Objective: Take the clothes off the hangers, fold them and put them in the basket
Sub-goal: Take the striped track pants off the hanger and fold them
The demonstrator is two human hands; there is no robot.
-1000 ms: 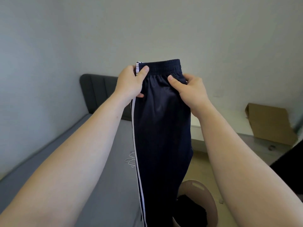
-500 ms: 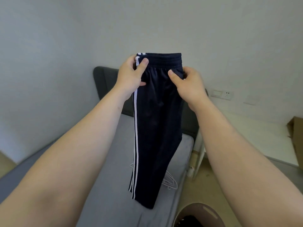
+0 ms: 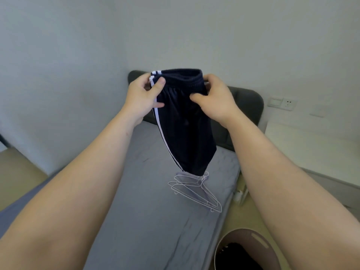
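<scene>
Dark navy shorts (image 3: pixel 185 129) with white side stripes hang in the air above the bed. My left hand (image 3: pixel 143 96) pinches the left end of the elastic waistband, thumb in front. My right hand (image 3: pixel 214 100) grips the waistband's right end. The shorts are folded in half lengthwise and their hem dangles just above a pile of white wire hangers (image 3: pixel 194 190) lying on the grey mattress (image 3: pixel 148 211). A round beige basket (image 3: pixel 253 248) stands on the floor at the lower right, with dark clothing (image 3: pixel 237 258) inside it.
A dark grey headboard (image 3: pixel 245 102) stands against the white wall behind the shorts. A white low surface (image 3: pixel 311 149) lies right of the bed, under a wall socket (image 3: pixel 287 104). Beige floor (image 3: pixel 17 172) shows at the far left.
The view has swung left and down over the bed. The shorts, held by both hands throughout, now hang over the hangers, and my hands sit lower and farther out.
</scene>
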